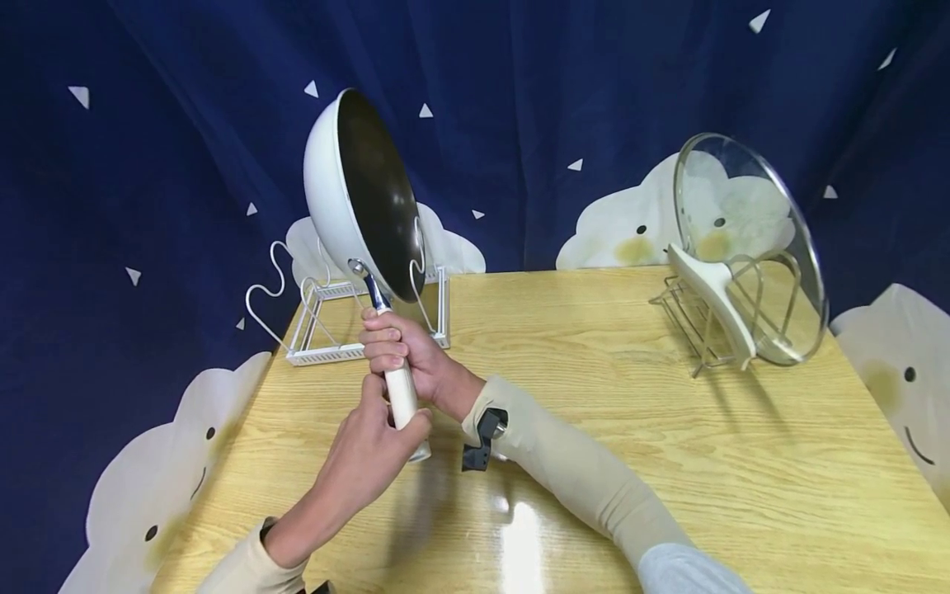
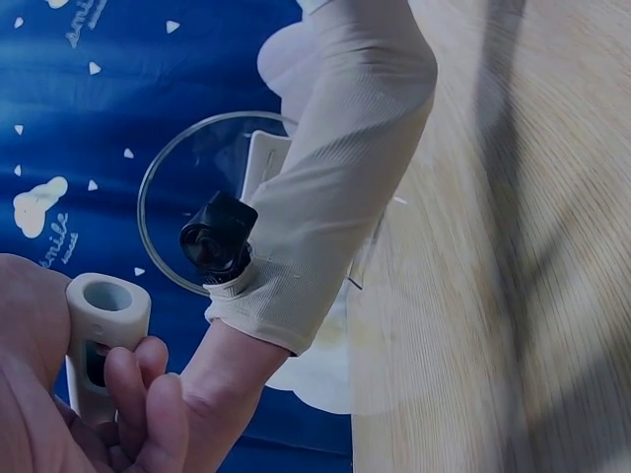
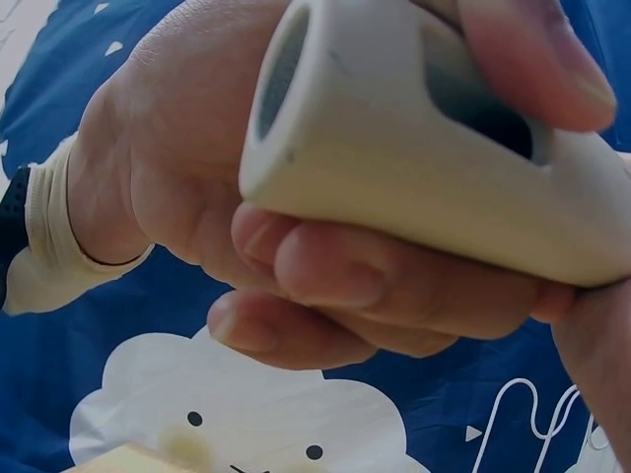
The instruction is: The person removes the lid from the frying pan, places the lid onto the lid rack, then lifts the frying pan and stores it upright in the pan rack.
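A deep frying pan [image 1: 325, 177], white outside and dark inside, is held up on a slant with its bowl above the white rack [image 1: 326, 355]. My right hand [image 1: 416, 351] grips the upper part of its cream handle [image 1: 402, 394], close to the metal joint. Lower down, my left hand [image 1: 371, 445] holds the handle's end, the thumb across one side and the fingers curled round beneath, as the right wrist view shows. The handle's hollow end [image 2: 108, 296] sticks out past the left palm in the left wrist view.
On the right of the wooden table [image 1: 564, 346], a glass lid [image 1: 805, 223] with a white grip [image 1: 712, 285] leans in a wire stand [image 1: 686, 318]. Wavy white wires rise from the rack at the back left. A blue curtain [image 1: 519, 124] with clouds hangs behind.
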Available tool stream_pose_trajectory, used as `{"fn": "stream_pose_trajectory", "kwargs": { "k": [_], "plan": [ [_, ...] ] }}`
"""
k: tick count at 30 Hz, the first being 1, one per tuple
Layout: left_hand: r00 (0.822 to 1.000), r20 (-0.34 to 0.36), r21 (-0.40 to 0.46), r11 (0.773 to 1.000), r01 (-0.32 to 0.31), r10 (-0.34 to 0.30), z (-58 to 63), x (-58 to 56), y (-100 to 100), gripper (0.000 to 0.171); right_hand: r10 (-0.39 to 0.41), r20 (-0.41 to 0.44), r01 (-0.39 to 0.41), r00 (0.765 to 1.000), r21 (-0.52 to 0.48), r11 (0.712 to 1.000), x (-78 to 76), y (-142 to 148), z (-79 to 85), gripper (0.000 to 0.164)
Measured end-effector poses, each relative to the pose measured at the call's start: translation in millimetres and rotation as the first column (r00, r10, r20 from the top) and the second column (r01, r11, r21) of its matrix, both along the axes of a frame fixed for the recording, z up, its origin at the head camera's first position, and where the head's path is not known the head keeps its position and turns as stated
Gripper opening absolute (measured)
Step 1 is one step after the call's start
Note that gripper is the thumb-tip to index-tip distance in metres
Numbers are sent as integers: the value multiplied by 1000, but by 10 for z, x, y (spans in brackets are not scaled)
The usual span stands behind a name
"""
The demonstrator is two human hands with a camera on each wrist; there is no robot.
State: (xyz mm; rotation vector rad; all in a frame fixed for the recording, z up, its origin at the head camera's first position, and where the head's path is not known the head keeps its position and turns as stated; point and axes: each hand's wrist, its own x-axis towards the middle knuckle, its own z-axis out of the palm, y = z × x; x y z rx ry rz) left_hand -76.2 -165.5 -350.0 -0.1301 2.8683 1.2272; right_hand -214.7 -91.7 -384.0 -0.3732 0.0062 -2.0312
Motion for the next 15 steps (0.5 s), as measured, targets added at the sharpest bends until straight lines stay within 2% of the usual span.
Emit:
{"fn": "stream_pose_trajectory", "kwargs": {
  "k": [7, 15],
  "plan": [
    [1000, 12, 11, 1000, 3, -3, -26, -14, 48, 46, 27, 34, -26, 999, -29, 999, -17, 45, -42, 40],
    [1000, 26, 26, 1000, 10, -11, -60, -24, 88, 48, 22, 42, -21, 999, -34, 999, -21, 82, -91, 41]
  ]
}}
